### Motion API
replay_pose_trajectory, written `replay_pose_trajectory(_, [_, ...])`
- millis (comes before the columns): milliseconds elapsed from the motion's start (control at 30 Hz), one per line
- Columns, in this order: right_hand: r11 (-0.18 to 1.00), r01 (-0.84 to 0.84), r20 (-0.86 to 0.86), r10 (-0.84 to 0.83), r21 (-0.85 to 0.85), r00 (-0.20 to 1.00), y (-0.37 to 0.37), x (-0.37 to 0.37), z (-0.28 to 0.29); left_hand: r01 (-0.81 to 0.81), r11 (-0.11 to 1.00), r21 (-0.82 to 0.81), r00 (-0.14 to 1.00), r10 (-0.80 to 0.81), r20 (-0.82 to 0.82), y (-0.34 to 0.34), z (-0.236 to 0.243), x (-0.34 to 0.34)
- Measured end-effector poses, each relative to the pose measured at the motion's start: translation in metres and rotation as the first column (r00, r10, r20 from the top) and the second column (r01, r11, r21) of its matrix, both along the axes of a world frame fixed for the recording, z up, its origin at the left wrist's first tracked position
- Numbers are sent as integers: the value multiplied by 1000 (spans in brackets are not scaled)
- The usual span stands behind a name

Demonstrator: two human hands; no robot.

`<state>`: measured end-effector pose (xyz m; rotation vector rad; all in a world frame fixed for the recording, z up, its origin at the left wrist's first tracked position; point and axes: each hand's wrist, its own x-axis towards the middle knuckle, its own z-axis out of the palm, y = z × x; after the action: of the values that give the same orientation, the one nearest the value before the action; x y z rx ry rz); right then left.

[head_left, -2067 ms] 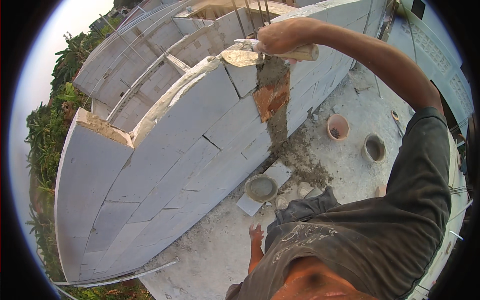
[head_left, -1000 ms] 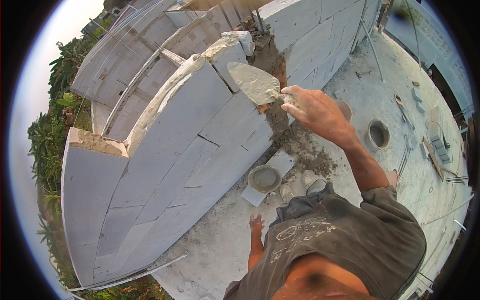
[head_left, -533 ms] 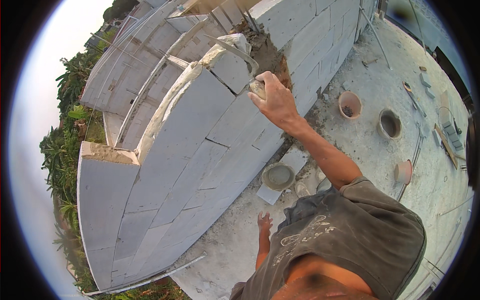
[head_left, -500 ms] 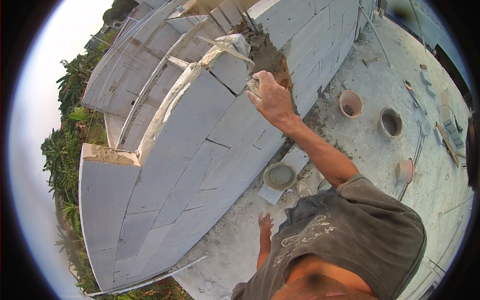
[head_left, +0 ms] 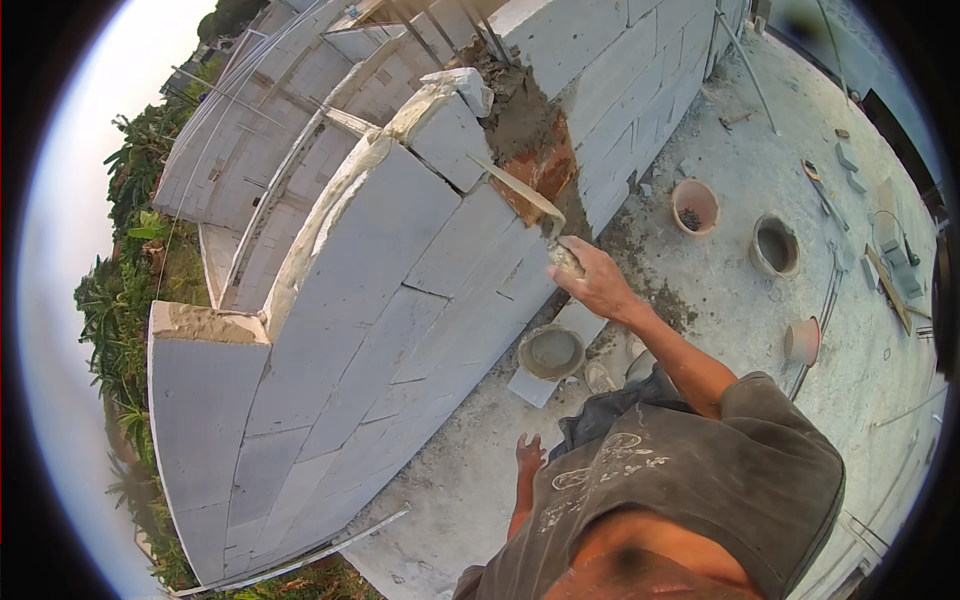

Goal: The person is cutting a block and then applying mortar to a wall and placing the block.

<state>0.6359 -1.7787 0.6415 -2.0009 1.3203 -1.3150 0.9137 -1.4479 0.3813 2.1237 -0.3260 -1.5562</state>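
My right hand point(head_left: 600, 282) grips a trowel point(head_left: 520, 190) by its mortar-crusted handle. Its pale, narrow blade points up and left, edge-on, in front of the wall. Beside the blade is a rough column gap with wet grey mortar point(head_left: 515, 105) above and a reddish-brown patch point(head_left: 545, 165) below. A wall of large pale blocks point(head_left: 330, 380) runs along my left, with ragged mortar on its top edge. My left hand point(head_left: 530, 453) hangs low near my body, empty, its fingers apart. By my feet, a bucket point(head_left: 552, 377) of grey mortar rests on a pale board.
Steel bars point(head_left: 485, 30) rise from the column top. On the concrete floor point(head_left: 690, 280) to the right stand a pink bucket point(head_left: 712, 205) with dark bits, a grey bucket point(head_left: 762, 262) and a tipped pink one point(head_left: 802, 342). Blocks and planks lie farther right. Greenery point(head_left: 125, 330) grows beyond the wall.
My right hand has brought the trowel down and to the right, from the top block beside the column to lower in front of the gap. The left hand stays low and open.
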Motion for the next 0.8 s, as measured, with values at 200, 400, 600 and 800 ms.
replay_pose_trajectory(200, [643,-692,815,177,330,553,-41,13,92,5,1000,6,1000,-5,-2,-42,18,-20])
replay_pose_trajectory(400, [552,-803,874,251,225,417,-74,45,100,-10,998,-57,1000,9,-18,-53,32,-33])
replay_pose_trajectory(600, [328,-630,636,105,704,765,30,-7,-30,-194,981,-14,980,194,-34,2,33,-28])
replay_pose_trajectory(800, [370,-116,-104,525,922,845,103,-84,-124,139,977,161,985,-120,-124,45,54,-63])
